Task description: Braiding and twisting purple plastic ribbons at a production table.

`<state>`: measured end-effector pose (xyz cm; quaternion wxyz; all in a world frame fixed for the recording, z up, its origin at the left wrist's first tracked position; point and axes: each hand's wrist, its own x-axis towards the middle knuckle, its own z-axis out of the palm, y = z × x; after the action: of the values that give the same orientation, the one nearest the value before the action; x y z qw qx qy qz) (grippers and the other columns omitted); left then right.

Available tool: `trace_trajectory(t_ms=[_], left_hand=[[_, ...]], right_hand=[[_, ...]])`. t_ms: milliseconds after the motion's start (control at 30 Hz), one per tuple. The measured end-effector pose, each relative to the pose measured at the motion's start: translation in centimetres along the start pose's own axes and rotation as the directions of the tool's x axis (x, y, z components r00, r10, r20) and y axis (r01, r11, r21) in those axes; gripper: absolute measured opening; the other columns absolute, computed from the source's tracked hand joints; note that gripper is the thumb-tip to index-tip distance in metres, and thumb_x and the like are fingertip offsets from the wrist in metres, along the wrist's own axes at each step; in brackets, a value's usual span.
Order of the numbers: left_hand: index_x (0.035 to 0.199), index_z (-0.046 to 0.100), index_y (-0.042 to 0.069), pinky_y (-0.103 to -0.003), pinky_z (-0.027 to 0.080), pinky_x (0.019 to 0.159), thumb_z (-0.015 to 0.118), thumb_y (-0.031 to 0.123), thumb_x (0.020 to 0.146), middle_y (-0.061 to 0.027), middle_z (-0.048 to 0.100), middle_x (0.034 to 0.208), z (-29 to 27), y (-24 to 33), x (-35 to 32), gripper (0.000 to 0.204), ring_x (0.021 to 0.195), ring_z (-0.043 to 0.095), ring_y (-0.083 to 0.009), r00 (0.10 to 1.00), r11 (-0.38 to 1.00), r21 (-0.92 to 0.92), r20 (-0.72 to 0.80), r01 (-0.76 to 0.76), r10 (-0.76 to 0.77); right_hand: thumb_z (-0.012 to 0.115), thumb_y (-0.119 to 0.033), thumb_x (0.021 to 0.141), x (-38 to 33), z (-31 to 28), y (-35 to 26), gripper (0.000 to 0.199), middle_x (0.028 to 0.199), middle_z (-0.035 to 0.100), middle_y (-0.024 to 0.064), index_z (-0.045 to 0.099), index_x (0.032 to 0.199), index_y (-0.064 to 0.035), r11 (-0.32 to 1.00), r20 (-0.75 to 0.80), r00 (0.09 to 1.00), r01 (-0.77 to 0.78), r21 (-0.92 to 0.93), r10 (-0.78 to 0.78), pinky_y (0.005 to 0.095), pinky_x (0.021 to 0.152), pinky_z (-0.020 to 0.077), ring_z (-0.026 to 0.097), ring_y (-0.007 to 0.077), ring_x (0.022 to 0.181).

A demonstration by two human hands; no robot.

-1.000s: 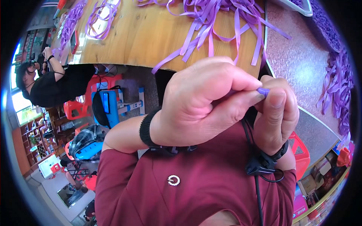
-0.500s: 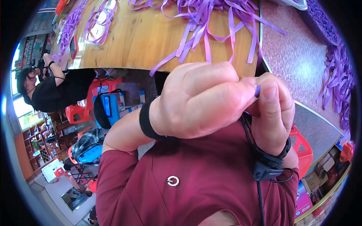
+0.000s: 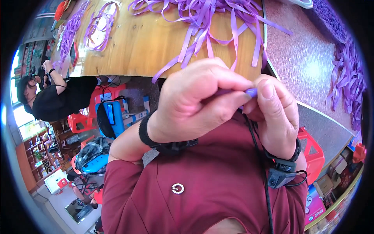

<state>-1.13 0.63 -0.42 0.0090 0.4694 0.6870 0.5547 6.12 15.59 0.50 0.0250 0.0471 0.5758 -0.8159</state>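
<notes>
Purple ribbon (image 3: 252, 92) near loose ribbon heap (image 3: 210, 12)

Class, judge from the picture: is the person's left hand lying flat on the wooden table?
No: the left hand is bent, pinching a small purple strip next to the right hand.

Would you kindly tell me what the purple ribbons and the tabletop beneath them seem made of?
The purple ribbons look like satiny fabric, probably synthetic: thin, looping strips with a soft sheen. The tabletop seems glossy varnished wood, or possibly laminate, given its yellow-brown grain and bright reflections.
</notes>
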Motion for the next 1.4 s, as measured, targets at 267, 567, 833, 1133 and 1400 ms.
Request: trace_trajectory(t_ms=[267,567,833,1133,1400], left_hand=[[0.087,0.061,0.0,-0.026,0.042,0.052,0.06,-0.004,0.073,-0.0076,0.057,0.07,-1.2,0.9,0.0,0.015,0.059,0.054,-0.0171,0.998,0.998,-0.065,-0.054,0.004,-0.008],[0.09,0.055,-0.002,-0.018,0.033,0.058,0.048,0.016,0.087,0.0012,0.045,0.067,-19.1,2.6,2.9,0.019,0.056,0.036,-0.0056,0.783,0.943,-0.035,-0.547,0.331,-0.296],[0.101,0.056,-0.001,-0.023,0.041,0.067,0.052,0.016,0.087,-0.0026,0.054,0.078,-39.8,-8.8,1.3,0.023,0.073,0.05,-0.0092,0.597,0.87,0.221,-0.796,0.441,-0.101],[0.104,0.057,-0.001,-0.023,0.042,0.075,0.054,0.021,0.084,-0.0037,0.06,0.09,-27.5,-12.1,6.5,0.03,0.084,0.054,-0.0098,0.855,0.638,0.571,-0.374,0.517,-0.358],[0.087,0.063,0.001,-0.028,0.045,0.066,0.051,0.022,0.078,-0.0093,0.062,0.071,-22.5,-16.9,12.4,0.026,0.069,0.059,-0.0159,0.879,0.744,0.511,-0.048,0.43,-0.475]], right_hand=[[0.04,-0.027,0.092,0.1,0.0,0.0,0.029,0.068,0.05,-0.0004,0.053,0.086,-0.0014,0.996,0.112,0.991,-0.071,-0.054,0.077,0.0184,0.055,0.0322,0.042,0.0054,0.059],[0.044,-0.036,0.088,5.2,-2.1,-1.0,0.05,0.095,0.055,0.0097,0.044,0.116,0.0059,0.929,-0.039,0.942,0.321,-0.183,-0.333,0.0271,0.079,0.0386,0.052,0.0149,0.084],[0.048,-0.017,0.089,8.3,-6.6,-0.3,0.022,0.079,0.056,0.0017,0.055,0.103,-0.0003,0.981,-0.116,0.988,0.078,-0.177,-0.099,0.0192,0.065,0.0406,0.051,0.0071,0.069],[0.05,-0.015,0.088,9.0,-6.9,0.2,0.016,0.072,0.055,-0.0002,0.057,0.096,-0.0026,0.981,-0.175,0.985,-0.048,-0.19,0.015,0.0154,0.055,0.0385,0.048,0.0039,0.059],[0.051,-0.013,0.088,9.0,-6.7,0.0,0.015,0.072,0.056,-0.0002,0.057,0.095,-0.0016,0.988,-0.181,0.981,-0.092,-0.127,0.068,0.0149,0.057,0.0389,0.048,0.0034,0.06]])
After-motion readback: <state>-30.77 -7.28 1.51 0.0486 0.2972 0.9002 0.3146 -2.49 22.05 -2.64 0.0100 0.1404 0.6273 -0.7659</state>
